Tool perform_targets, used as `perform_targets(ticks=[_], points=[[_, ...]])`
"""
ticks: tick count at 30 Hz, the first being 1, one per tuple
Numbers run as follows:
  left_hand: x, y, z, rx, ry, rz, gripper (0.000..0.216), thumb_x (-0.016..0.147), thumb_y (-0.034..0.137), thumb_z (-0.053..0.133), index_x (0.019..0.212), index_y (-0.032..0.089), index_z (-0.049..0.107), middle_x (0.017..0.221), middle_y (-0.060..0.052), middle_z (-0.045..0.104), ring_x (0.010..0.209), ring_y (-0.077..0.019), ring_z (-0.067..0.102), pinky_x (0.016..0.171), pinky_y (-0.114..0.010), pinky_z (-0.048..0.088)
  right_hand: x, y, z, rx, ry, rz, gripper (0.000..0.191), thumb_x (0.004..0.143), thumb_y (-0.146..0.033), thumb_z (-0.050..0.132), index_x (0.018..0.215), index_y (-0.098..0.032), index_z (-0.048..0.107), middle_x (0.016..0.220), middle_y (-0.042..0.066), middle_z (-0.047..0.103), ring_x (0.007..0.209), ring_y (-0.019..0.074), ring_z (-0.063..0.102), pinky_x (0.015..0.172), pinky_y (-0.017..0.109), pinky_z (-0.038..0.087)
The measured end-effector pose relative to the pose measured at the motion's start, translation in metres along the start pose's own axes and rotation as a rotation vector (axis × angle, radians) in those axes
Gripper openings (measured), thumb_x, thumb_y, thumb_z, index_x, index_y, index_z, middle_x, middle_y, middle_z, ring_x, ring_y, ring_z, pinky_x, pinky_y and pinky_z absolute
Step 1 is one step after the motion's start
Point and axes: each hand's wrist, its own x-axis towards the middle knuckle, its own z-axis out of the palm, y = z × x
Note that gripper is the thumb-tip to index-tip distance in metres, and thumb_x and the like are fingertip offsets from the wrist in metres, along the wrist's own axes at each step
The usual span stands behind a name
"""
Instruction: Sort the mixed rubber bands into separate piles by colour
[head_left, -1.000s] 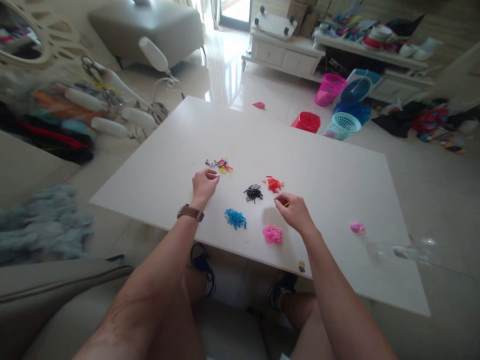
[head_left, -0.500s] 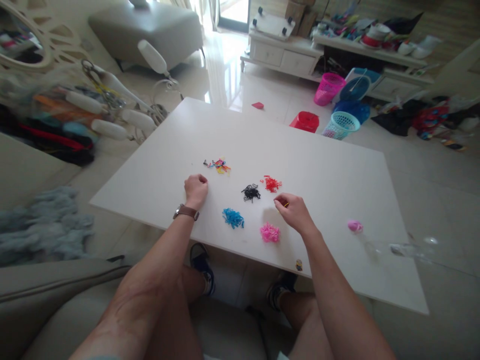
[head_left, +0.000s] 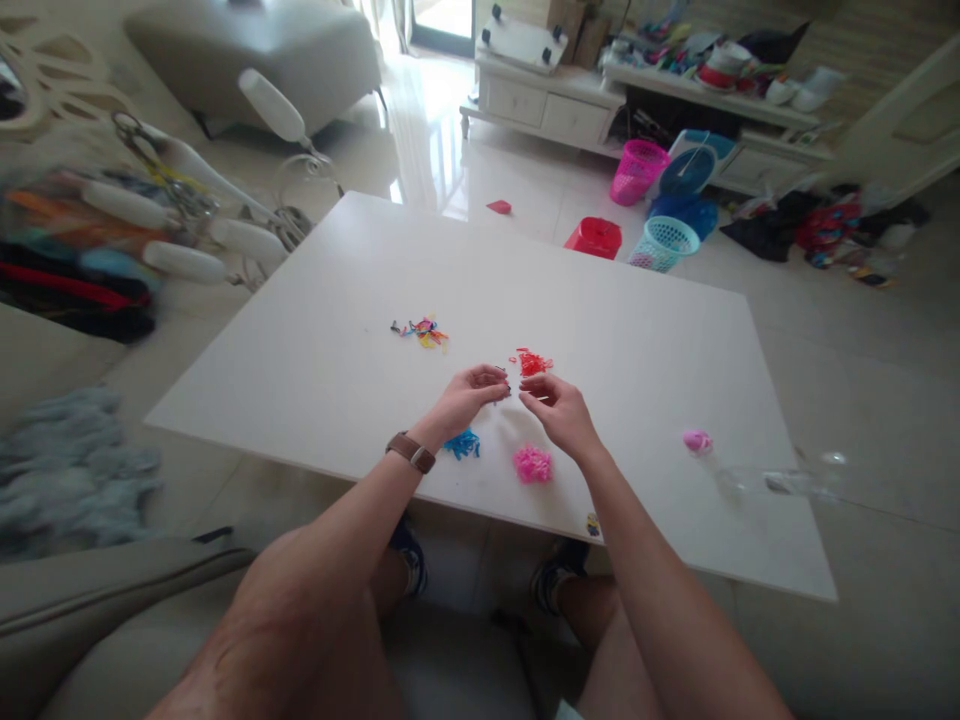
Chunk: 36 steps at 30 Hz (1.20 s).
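My left hand (head_left: 471, 392) and my right hand (head_left: 559, 408) meet over the white table (head_left: 660, 330), fingertips nearly touching. Both hands are pinched closed on something small that I cannot make out. Under the left hand the black pile of small bands is mostly hidden. A red pile (head_left: 532, 362) lies just beyond the fingertips. A blue pile (head_left: 463, 445) peeks out by my left wrist, and a pink pile (head_left: 532, 464) lies below my right hand. A small mixed-colour pile (head_left: 424, 331) sits farther left.
A pink lump (head_left: 697, 441) and a clear plastic bottle (head_left: 780, 484) lie at the table's right. Beyond the table, a red tub (head_left: 594, 238), a teal basket (head_left: 663, 243) and a pink basket (head_left: 637, 171) stand on the floor. A rack with clutter (head_left: 150, 220) stands at left.
My left hand left the mixed pile, drew back, then swung right to meet my right hand over the black pile. The right hand shifted slightly left. The camera view drifted.
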Motion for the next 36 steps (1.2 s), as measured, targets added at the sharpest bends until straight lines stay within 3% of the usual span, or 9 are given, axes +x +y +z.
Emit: perform_targets(ticks=[3, 7, 18, 21, 26, 31, 36], points=[[-0.006, 0.002, 0.003, -0.049, -0.021, -0.010, 0.031, 0.067, 0.028, 0.087, 0.090, 0.016, 0.071, 0.089, -0.004, 0.069, 0.085, -0.0148, 0.065, 0.088, -0.035, 0.051, 0.002, -0.002, 0.014, 0.168, -0.052, 0.020, 0.025, 0.079, -0.038, 0.075, 0.097, -0.021, 0.072, 0.099, 0.007, 0.077, 0.090, 0.0216, 0.073, 0.083, 0.035, 0.058], [-0.010, 0.005, -0.001, -0.058, -0.017, 0.009, 0.028, 0.067, 0.027, 0.088, 0.087, 0.015, 0.071, 0.093, -0.004, 0.068, 0.087, -0.0148, 0.064, 0.087, -0.034, 0.050, 0.004, -0.003, 0.024, 0.209, -0.039, 0.040, 0.024, 0.075, -0.041, 0.080, 0.085, -0.020, 0.074, 0.085, 0.005, 0.077, 0.081, 0.0223, 0.073, 0.080, 0.036, 0.058], [-0.009, 0.008, -0.004, -0.205, 0.002, -0.001, 0.032, 0.066, 0.025, 0.089, 0.090, 0.016, 0.070, 0.090, -0.002, 0.067, 0.083, -0.0137, 0.066, 0.087, -0.033, 0.051, 0.012, -0.010, 0.033, 0.444, -0.013, 0.188, 0.032, 0.062, -0.040, 0.088, 0.079, -0.019, 0.072, 0.077, 0.003, 0.075, 0.077, 0.0199, 0.071, 0.080, 0.036, 0.058], [-0.007, 0.006, -0.003, -0.194, 0.040, -0.001, 0.033, 0.064, 0.023, 0.089, 0.090, 0.015, 0.070, 0.089, -0.002, 0.068, 0.082, -0.0129, 0.066, 0.086, -0.032, 0.050, 0.020, 0.003, 0.024, 0.361, 0.086, 0.162, 0.029, 0.062, -0.038, 0.086, 0.077, -0.019, 0.071, 0.074, 0.003, 0.074, 0.073, 0.0200, 0.070, 0.076, 0.036, 0.057], [-0.004, 0.003, -0.002, -0.184, 0.120, -0.024, 0.033, 0.059, 0.020, 0.090, 0.085, 0.015, 0.069, 0.086, -0.003, 0.070, 0.084, -0.0130, 0.066, 0.089, -0.032, 0.049, 0.033, 0.042, -0.009, -0.018, 0.407, 0.152, 0.021, 0.068, -0.036, 0.076, 0.077, -0.019, 0.066, 0.077, 0.006, 0.072, 0.071, 0.0208, 0.068, 0.071, 0.035, 0.055], [-0.003, 0.004, 0.000, -0.157, 0.188, -0.049, 0.033, 0.057, 0.019, 0.089, 0.082, 0.015, 0.068, 0.085, -0.003, 0.071, 0.084, -0.0131, 0.067, 0.087, -0.031, 0.049, 0.033, 0.060, -0.023, -0.335, 0.436, 0.187, 0.010, 0.075, -0.031, 0.066, 0.076, -0.021, 0.064, 0.076, 0.006, 0.073, 0.070, 0.0213, 0.067, 0.071, 0.034, 0.052], [-0.002, 0.008, -0.003, -0.150, 0.180, -0.071, 0.034, 0.059, 0.023, 0.090, 0.082, 0.015, 0.066, 0.082, -0.005, 0.072, 0.084, -0.0155, 0.069, 0.090, -0.034, 0.051, 0.037, 0.057, -0.016, -0.413, 0.442, 0.179, 0.009, 0.078, -0.031, 0.064, 0.075, -0.022, 0.063, 0.077, 0.007, 0.074, 0.072, 0.0214, 0.067, 0.073, 0.033, 0.050]])
